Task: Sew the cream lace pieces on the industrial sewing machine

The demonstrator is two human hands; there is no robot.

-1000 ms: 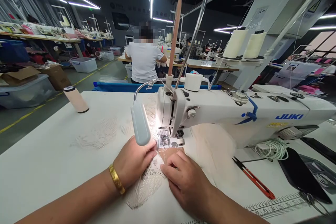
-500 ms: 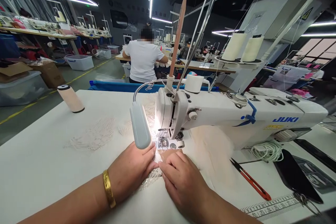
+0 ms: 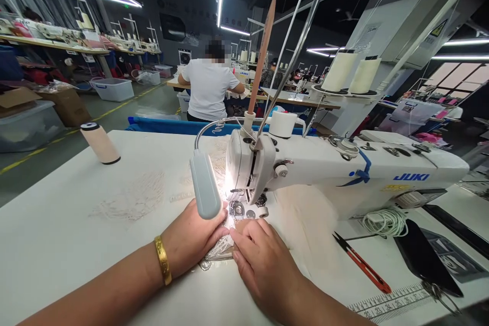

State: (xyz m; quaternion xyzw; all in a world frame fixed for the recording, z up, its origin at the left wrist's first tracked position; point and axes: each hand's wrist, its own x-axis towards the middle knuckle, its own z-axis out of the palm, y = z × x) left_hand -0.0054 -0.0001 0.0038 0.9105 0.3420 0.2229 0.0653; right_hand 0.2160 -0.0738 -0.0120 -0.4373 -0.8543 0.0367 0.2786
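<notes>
A white JUKI sewing machine (image 3: 305,153) stands before me, its lit needle area just beyond my fingertips. My left hand (image 3: 194,234), with a gold bracelet on the wrist, holds a strip of cream lace (image 3: 221,246) down left of the presser foot (image 3: 237,209). The grey lamp (image 3: 206,183) hides some of its fingers. With bent fingers pressed together, my right hand (image 3: 263,260) grips the lace edge and a beige piece of fabric (image 3: 241,225) in front of the foot. Sheer cream fabric (image 3: 305,219) spreads right of the needle, under the machine arm.
A peach thread spool (image 3: 100,143) and a lace piece (image 3: 130,196) are on the left. At right lie red thread snips (image 3: 362,265), a ruler (image 3: 393,300), a coiled pale cord (image 3: 385,222) and a black phone-like object (image 3: 428,260). A person in white (image 3: 208,86) sits ahead.
The lace near my fingers has shifted, and a metal edge of the machine bed now shows beneath it. Both hands stay near the presser foot; the whole view has shifted slightly.
</notes>
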